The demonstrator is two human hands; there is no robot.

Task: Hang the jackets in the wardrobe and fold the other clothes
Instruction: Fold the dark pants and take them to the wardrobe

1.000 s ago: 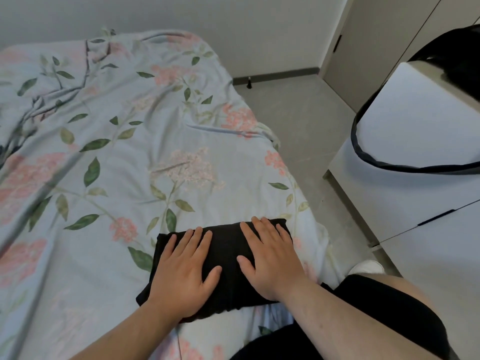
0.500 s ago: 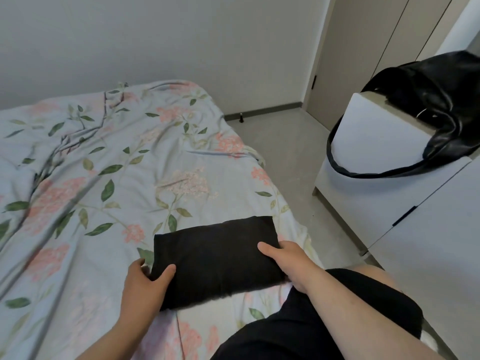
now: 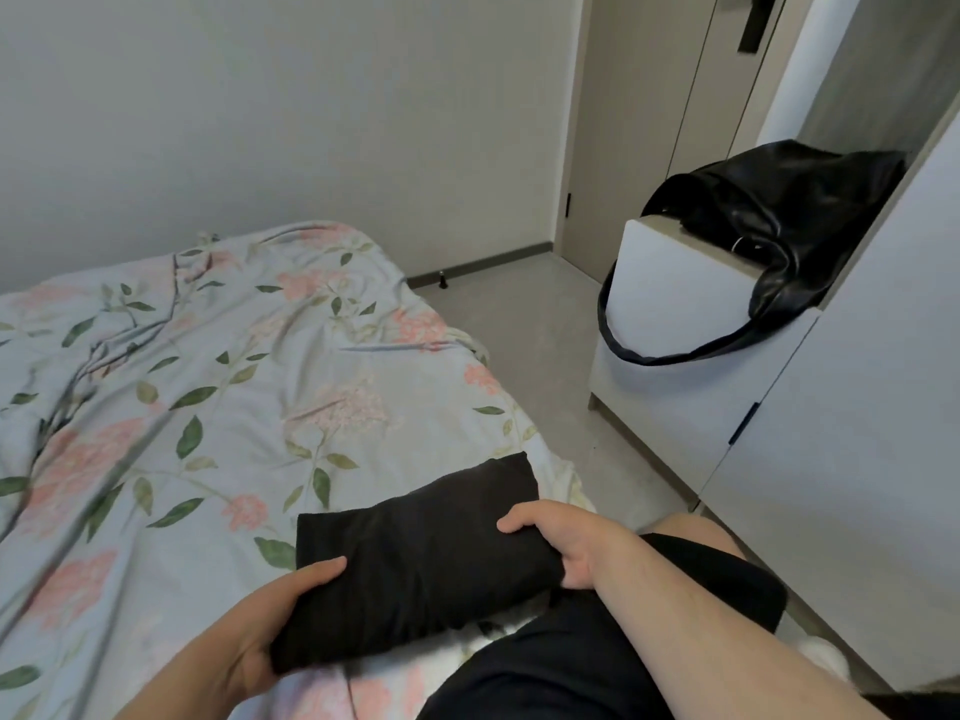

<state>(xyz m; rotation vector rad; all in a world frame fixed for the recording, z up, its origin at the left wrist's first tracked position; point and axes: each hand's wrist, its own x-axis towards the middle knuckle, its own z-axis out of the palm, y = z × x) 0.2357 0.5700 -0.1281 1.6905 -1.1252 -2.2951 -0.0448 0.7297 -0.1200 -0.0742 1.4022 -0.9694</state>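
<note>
Folded black clothes (image 3: 421, 558) sit at the bed (image 3: 208, 407) edge, left hand (image 3: 270, 621) and right hand (image 3: 561, 543) gripping each end, and could flop open if one grip slips.

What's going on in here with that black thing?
A person is tidying clothes. They hold a folded black garment at the near edge of the flowery bed. The left hand grips its near left corner and the right hand grips its right end. It already looks neatly folded. A black bag sits on a white cabinet to the right, with no hand on it.
</note>
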